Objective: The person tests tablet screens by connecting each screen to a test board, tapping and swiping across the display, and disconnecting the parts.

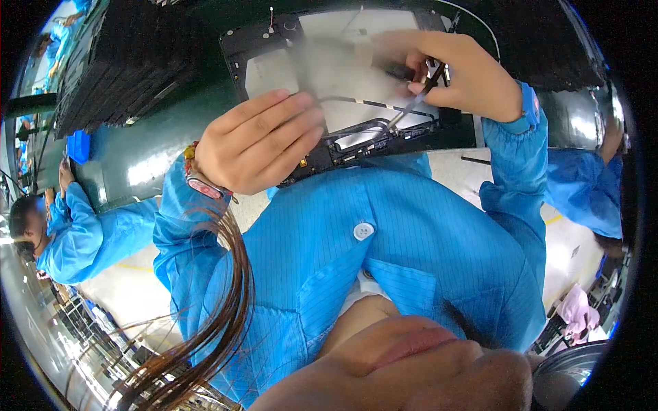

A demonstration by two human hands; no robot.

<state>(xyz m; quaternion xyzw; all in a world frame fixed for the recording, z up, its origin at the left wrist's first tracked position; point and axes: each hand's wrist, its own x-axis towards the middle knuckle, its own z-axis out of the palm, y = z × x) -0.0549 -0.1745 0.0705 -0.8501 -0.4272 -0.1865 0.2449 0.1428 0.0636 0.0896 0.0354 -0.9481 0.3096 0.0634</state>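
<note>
A flat black device housing (243,58) with pale grey panels lies in front of me on the bench. My right hand (473,79) is above its right side, closed around slim metal tweezers (413,106) that slant down to the left. The index fingertip of that hand is smeared by motion. My left hand (260,140) is over the near left part of the housing, its fingers together and bent inward, the thumb hidden. Between the hands is a blurred greyish sheet (336,68), which the left fingertips seem to meet. A dark strip cable (370,103) crosses the housing.
Tall stacks of thin black panels (130,61) stand at the left, with more dark stacks (541,48) at the right. A blue bin (79,146) is on the green bench (140,168). Co-workers in blue (103,233) sit to either side. A thin white cable (486,31) curves behind the housing.
</note>
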